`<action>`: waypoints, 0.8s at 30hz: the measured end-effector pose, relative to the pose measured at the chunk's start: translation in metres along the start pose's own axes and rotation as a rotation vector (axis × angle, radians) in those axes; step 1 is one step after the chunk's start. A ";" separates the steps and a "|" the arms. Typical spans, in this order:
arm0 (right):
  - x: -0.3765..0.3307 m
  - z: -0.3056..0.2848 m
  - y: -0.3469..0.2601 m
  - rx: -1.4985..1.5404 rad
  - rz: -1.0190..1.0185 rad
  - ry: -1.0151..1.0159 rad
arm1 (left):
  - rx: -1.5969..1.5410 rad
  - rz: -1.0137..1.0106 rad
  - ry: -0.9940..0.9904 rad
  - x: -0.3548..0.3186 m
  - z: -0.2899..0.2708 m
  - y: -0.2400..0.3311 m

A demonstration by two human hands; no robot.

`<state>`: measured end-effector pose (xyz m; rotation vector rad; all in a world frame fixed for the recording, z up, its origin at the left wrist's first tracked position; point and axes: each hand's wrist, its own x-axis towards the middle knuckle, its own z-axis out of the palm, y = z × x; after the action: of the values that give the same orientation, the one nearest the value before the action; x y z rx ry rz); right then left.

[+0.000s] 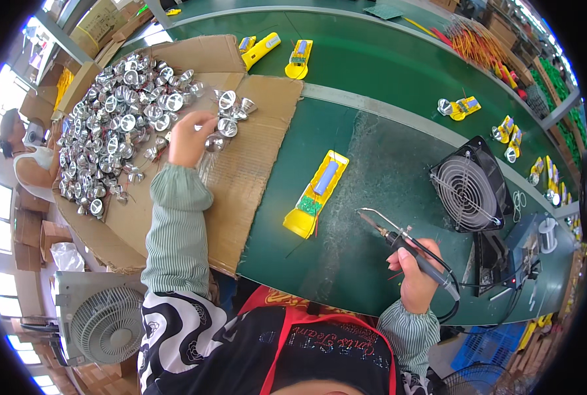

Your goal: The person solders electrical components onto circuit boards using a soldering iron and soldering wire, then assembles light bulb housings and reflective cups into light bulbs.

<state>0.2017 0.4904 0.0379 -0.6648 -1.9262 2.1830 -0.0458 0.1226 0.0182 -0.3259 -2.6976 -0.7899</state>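
Note:
My left hand (189,139) is over the cardboard at the left, its fingers closed at a shiny lamp reflector (215,142); the exact grip is partly hidden. More silver reflectors (227,126) lie just beyond the fingertips. A large heap of reflectors (119,122) with thin wires spreads to the left. My right hand (417,273) is wrapped round a soldering iron (408,250) with a thin solder-feed tube, its tip pointing up and left. Between the hands, on the green bench, lies an open yellow flashlight housing (300,220) with a blue battery (326,178) and green circuit board (308,205).
A black fan with a wire guard (466,191) stands right on the bench, near a solder spool (547,236). Beyond a metal rail (385,112), more yellow housings (298,59) lie on a green belt (352,46). Another person (33,158) is at far left.

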 end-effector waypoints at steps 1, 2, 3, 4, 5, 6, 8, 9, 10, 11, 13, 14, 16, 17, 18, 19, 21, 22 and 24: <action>0.000 0.000 -0.001 -0.005 0.006 -0.006 | -0.289 -0.049 0.081 -0.002 -0.004 0.001; 0.000 0.000 -0.001 -0.010 0.012 -0.013 | -0.287 -0.049 0.075 -0.005 -0.009 0.005; 0.001 0.000 -0.001 -0.008 0.018 -0.010 | -0.443 -0.142 0.052 -0.010 -0.018 0.009; 0.002 0.001 -0.001 0.007 0.006 -0.023 | -0.604 -0.236 0.022 -0.013 -0.025 0.019; 0.002 0.001 0.000 0.023 -0.003 -0.040 | -0.611 -0.206 -0.019 -0.020 -0.032 0.033; 0.002 0.003 0.000 0.023 0.009 -0.031 | -0.610 -0.210 -0.033 -0.027 -0.037 0.049; 0.003 0.008 -0.002 0.021 0.028 -0.063 | -0.150 -0.155 -0.102 -0.048 -0.038 0.079; 0.002 0.008 -0.002 0.005 0.035 -0.079 | -0.105 -0.123 -0.156 -0.061 -0.031 0.089; 0.003 0.010 -0.001 0.001 0.040 -0.069 | -0.061 -0.089 -0.205 -0.072 -0.024 0.098; 0.005 0.015 -0.002 0.007 0.027 -0.104 | -0.030 0.099 -0.262 -0.081 -0.018 0.105; 0.007 0.020 0.001 0.016 -0.013 -0.162 | -0.005 0.285 -0.321 -0.098 0.000 0.118; 0.008 0.021 0.001 0.013 -0.007 -0.160 | -0.071 0.251 -0.341 -0.107 0.009 0.126; 0.010 0.025 0.001 0.033 -0.012 -0.224 | -0.140 0.214 -0.364 -0.116 0.019 0.139; 0.010 0.026 0.000 0.021 0.000 -0.240 | -0.147 0.185 -0.389 -0.118 0.021 0.145; 0.012 0.027 0.000 0.019 0.005 -0.238 | -0.152 0.154 -0.414 -0.120 0.023 0.148; 0.013 0.029 0.001 0.026 0.007 -0.255 | -0.142 0.195 -0.369 -0.121 0.028 0.145; 0.016 0.033 0.002 0.031 0.014 -0.273 | -0.160 0.162 -0.368 -0.120 0.034 0.146; 0.018 0.036 0.004 0.043 0.021 -0.283 | -0.178 0.132 -0.364 -0.119 0.036 0.145; 0.021 0.040 0.006 0.054 0.033 -0.294 | -0.170 0.136 -0.357 -0.118 0.040 0.144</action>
<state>0.1672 0.4612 0.0304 -0.3866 -1.9896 2.4610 0.0977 0.2481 0.0136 -0.7471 -2.8944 -1.0040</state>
